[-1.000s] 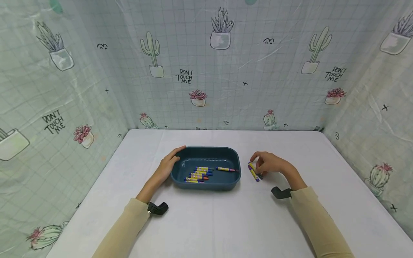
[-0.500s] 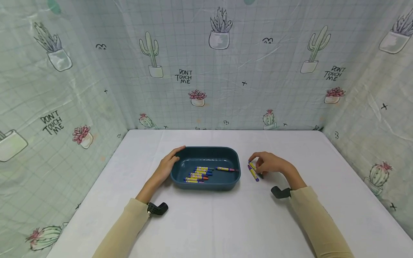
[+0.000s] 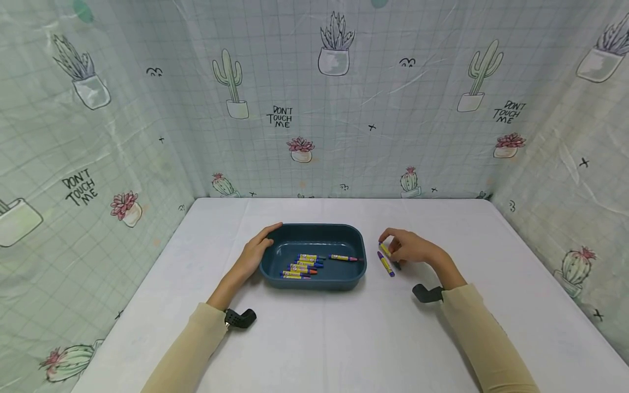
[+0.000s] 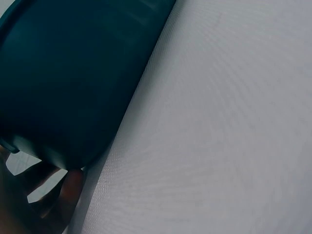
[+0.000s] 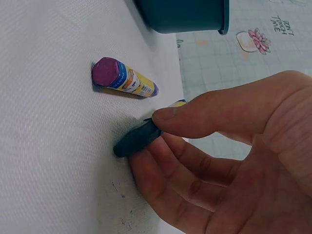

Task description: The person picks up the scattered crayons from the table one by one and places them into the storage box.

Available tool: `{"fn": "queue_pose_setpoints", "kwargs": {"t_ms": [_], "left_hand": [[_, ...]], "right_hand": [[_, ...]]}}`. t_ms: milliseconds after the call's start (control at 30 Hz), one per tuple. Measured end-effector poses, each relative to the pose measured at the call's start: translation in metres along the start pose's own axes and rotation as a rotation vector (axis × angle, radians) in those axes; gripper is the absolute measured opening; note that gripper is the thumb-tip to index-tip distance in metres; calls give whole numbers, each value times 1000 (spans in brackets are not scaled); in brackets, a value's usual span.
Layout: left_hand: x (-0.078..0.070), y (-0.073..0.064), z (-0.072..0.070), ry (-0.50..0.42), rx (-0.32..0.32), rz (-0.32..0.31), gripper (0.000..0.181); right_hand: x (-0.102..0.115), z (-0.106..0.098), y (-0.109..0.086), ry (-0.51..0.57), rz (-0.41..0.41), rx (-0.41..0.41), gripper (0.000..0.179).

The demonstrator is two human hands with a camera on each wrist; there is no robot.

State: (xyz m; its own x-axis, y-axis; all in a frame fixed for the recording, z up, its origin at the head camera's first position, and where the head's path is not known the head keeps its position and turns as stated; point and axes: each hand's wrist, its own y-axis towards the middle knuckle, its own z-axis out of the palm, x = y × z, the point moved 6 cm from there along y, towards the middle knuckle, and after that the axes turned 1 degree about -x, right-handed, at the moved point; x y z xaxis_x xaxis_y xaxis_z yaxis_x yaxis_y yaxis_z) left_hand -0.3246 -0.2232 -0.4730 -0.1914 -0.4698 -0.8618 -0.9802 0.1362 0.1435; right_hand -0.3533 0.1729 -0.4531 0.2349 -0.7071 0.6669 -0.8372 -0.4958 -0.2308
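My left hand [image 3: 250, 255] holds the left end of a dark teal tray [image 3: 314, 233], thumb at the rim and fingers along the outer wall. In the left wrist view the fingers [image 4: 72, 187] meet the outside of the tray [image 4: 68, 83]. To the right of the tray, my right hand [image 3: 414, 248] pinches a dark green crayon [image 5: 138, 139] between thumb and fingers, its tip close to the tablecloth. Beside it on the table lies a purple crayon [image 3: 385, 264] in a yellow wrapper.
Several yellow-wrapped crayons [image 3: 302, 268] lie in the tray's left half. Another crayon, reddish-tipped [image 3: 344, 257], sits apart on its right side. A white cloth covers the table [image 3: 319, 338], and a cactus-print curtain [image 3: 314, 164] hangs behind it.
The green crayon in my right hand has shifted slightly, leaving a clearer gap from the purple crayon. My left hand and the tray have stayed in place.
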Motion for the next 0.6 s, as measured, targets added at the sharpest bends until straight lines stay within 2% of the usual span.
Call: {"fn": "queue_pose_setpoints", "kwargs": {"t_ms": [600], "left_hand": [[-1,0,-1,2,-5,12,51]], "right_hand": [[3,-2,-3,3,-2,-10,50]]}}
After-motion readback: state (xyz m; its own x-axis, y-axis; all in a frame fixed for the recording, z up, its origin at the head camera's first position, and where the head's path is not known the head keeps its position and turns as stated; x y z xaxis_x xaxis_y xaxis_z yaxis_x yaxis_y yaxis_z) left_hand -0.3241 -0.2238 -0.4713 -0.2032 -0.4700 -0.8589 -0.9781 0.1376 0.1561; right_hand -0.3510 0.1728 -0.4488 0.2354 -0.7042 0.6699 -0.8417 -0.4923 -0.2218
